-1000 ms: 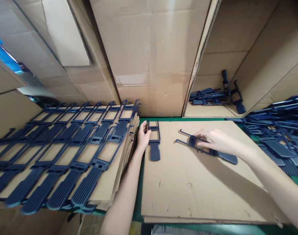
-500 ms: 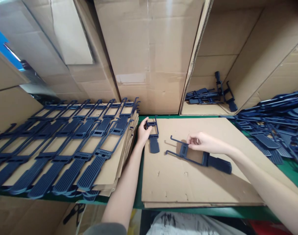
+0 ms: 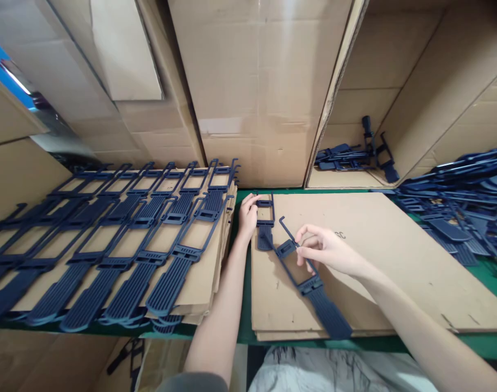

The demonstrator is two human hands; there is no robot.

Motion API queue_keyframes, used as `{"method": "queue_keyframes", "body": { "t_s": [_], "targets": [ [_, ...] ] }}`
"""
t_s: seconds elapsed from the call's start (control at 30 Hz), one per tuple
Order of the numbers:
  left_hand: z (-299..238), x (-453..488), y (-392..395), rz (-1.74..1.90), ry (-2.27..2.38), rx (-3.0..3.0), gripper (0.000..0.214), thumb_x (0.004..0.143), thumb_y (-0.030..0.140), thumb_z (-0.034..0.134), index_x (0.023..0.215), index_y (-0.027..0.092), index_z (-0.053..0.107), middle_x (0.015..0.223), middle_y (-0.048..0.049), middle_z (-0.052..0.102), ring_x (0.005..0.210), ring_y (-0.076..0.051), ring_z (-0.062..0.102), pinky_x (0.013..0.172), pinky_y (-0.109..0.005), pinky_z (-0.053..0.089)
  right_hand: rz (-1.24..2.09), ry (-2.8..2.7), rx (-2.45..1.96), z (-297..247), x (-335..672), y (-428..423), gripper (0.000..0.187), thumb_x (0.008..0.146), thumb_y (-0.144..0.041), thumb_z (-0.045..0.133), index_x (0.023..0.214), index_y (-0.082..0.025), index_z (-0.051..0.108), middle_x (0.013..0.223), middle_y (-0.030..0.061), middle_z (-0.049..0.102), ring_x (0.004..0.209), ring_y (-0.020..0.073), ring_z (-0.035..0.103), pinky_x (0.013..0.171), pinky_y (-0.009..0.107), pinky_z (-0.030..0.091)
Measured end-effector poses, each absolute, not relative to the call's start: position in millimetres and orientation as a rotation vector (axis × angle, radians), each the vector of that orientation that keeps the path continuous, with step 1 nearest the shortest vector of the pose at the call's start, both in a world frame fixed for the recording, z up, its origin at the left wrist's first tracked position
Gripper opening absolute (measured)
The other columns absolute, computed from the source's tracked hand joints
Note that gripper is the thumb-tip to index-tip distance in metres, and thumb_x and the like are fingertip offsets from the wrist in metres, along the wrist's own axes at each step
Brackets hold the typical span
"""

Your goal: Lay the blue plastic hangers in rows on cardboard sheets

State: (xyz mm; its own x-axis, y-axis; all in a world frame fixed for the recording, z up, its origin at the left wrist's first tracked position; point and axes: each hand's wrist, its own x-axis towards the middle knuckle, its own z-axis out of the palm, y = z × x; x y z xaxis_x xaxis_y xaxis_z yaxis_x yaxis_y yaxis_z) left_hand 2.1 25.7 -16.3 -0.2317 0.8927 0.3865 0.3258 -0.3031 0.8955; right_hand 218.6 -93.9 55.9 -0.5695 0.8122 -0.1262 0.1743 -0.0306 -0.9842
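Observation:
My left hand (image 3: pixel 247 215) pinches the top frame of a short dark blue plastic part (image 3: pixel 265 226) lying at the far left corner of a flat cardboard sheet (image 3: pixel 379 256). My right hand (image 3: pixel 325 249) grips the rail of a long dark blue plastic part (image 3: pixel 314 288), which lies slanted on the sheet with its ribbed end towards me and its hooked end beside the short part.
A stack of cardboard sheets (image 3: pixel 199 272) on the left carries rows of the same blue parts (image 3: pixel 121 245). A loose pile of blue parts (image 3: pixel 461 201) lies at the right. An open carton (image 3: pixel 355 158) at the back holds a few more. Tall cartons (image 3: pixel 256 87) wall the rear.
My right hand has carried the long part leftwards and turned it, so its ribbed end now points towards me. My left hand stays on the short part.

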Motion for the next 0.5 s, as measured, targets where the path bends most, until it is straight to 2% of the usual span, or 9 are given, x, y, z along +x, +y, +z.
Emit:
{"method": "queue_keyframes", "body": {
  "t_s": [0.17, 0.33, 0.5],
  "targets": [
    [-16, 3, 24, 1.528, 1.482, 1.584, 0.047, 0.072, 0.004, 0.039, 0.098, 0.021, 0.074, 0.129, -0.0038, 0.057, 0.127, -0.021, 0.047, 0.111, -0.035, 0.032, 1.483, -1.816, -1.051, 43, 205, -103, 0.017, 0.089, -0.032, 0.050, 0.100, -0.022, 0.042, 0.061, -0.0035, 0.062, 0.047, 0.0121, 0.053, 0.047, 0.023, 0.041],
    [-14, 2, 23, 1.480, 1.506, 1.635, 0.043, 0.073, 0.005, 0.039, 0.092, 0.018, 0.076, 0.133, -0.0074, 0.053, 0.128, -0.023, 0.047, 0.111, -0.036, 0.033, 0.962, -2.149, -1.097, 32, 200, -108, 0.011, 0.090, -0.024, 0.044, 0.099, -0.023, 0.050, 0.049, -0.0096, 0.042, 0.045, 0.0103, 0.037, 0.050, 0.023, 0.029],
    [-12, 3, 21, 1.470, 1.529, 1.677, 0.034, 0.077, 0.008, 0.045, 0.087, 0.020, 0.075, 0.132, -0.0068, 0.053, 0.129, -0.024, 0.045, 0.109, -0.038, 0.034, 0.789, -2.178, -1.191, 26, 196, -110, 0.017, 0.089, -0.021, 0.043, 0.105, -0.023, 0.049, 0.047, -0.0105, 0.041, 0.044, 0.0118, 0.035, 0.052, 0.023, 0.025]
  ]
}}
